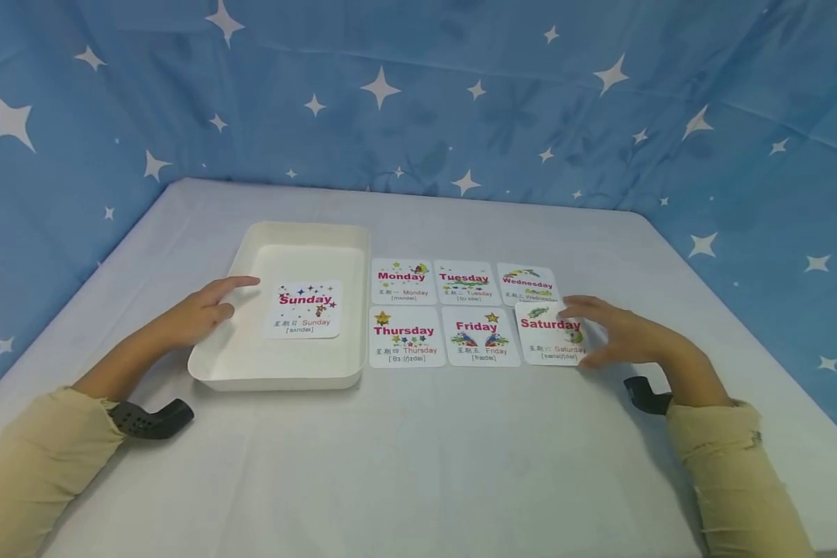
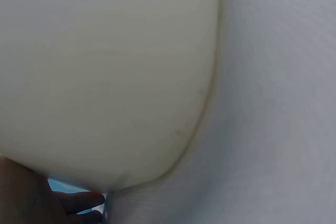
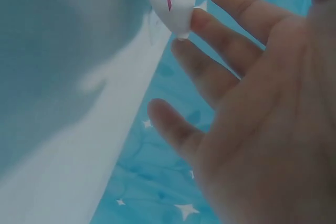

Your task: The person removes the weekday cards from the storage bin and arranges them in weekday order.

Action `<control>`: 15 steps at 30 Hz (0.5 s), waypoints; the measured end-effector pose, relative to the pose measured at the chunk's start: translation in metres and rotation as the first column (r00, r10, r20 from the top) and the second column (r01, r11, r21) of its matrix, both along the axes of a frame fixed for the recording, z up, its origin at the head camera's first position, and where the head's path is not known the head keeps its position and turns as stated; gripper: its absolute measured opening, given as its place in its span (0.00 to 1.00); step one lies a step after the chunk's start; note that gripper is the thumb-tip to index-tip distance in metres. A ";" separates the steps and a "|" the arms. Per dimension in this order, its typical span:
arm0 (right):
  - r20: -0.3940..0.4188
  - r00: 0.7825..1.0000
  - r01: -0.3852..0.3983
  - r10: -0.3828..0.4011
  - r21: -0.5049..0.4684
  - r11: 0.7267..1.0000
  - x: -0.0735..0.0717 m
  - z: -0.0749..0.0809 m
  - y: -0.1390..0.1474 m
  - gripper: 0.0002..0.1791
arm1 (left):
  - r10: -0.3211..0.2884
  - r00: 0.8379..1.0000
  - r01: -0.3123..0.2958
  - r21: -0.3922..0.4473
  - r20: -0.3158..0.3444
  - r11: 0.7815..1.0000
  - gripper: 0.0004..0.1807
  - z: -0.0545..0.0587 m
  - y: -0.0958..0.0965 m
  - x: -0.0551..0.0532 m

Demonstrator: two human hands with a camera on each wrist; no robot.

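My left hand [image 1: 198,314] is at the left side of a white tray [image 1: 279,384], its index finger stretched over the rim. The other fingers are mostly hidden; whether they touch the tray I cannot tell. Inside the tray lies the Sunday card [image 1: 306,310]. My right hand [image 1: 621,333] holds the Saturday card [image 1: 547,341] at its right edge, thumb near the lower corner, fingertips at the upper one. That card looks slightly raised and overlaps the lower edge of the Wednesday card [image 1: 528,283]. In the right wrist view, the fingers [image 3: 220,40] are spread along the card's edge.
Right of the tray lie the Monday card [image 1: 404,282] and Tuesday card [image 1: 466,284]. In front of them are the Thursday card [image 1: 408,337] and Friday card [image 1: 481,337]. A white cloth [image 1: 425,465] covers the table; a blue starred curtain [image 1: 425,116] stands behind.
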State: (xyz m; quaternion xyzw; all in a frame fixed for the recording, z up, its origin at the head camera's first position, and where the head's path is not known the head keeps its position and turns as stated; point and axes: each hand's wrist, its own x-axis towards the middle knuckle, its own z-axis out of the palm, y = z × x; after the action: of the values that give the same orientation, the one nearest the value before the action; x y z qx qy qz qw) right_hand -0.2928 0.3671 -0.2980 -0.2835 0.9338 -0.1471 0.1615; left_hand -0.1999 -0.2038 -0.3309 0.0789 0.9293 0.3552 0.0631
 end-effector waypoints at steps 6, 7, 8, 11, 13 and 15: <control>0.050 0.999 0.023 -0.023 0.005 1.000 -0.004 -0.005 0.000 0.44 | 0.001 1.000 -0.001 -0.002 0.002 1.000 0.27 0.000 0.000 0.000; 0.051 0.998 0.023 -0.023 0.004 1.000 -0.004 -0.005 0.000 0.44 | 0.003 1.000 -0.003 -0.003 0.005 1.000 0.27 0.001 0.000 0.000; 0.051 0.998 0.025 -0.025 0.005 1.000 -0.004 -0.005 -0.001 0.44 | 0.003 1.000 -0.003 -0.002 0.005 1.000 0.27 0.001 0.001 0.000; 0.057 0.998 0.026 -0.026 0.005 1.000 -0.003 -0.005 -0.002 0.44 | 0.003 1.000 -0.003 -0.001 0.008 1.000 0.27 0.002 0.001 0.000; 0.064 0.998 0.030 -0.030 0.007 1.000 -0.003 -0.005 -0.003 0.44 | 0.007 1.000 -0.007 0.000 0.013 1.000 0.27 0.002 0.001 0.000; 0.073 0.997 0.031 -0.032 0.007 0.999 -0.003 -0.004 -0.004 0.44 | 0.007 1.000 -0.007 0.003 0.014 1.000 0.27 0.002 0.002 0.001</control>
State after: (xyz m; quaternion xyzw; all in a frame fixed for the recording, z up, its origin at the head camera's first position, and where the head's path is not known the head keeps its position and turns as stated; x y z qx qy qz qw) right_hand -0.2959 0.3636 -0.3021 -0.2627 0.9321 -0.1569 0.1939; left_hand -0.1991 -0.2020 -0.3285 0.0732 0.9287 0.3572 0.0680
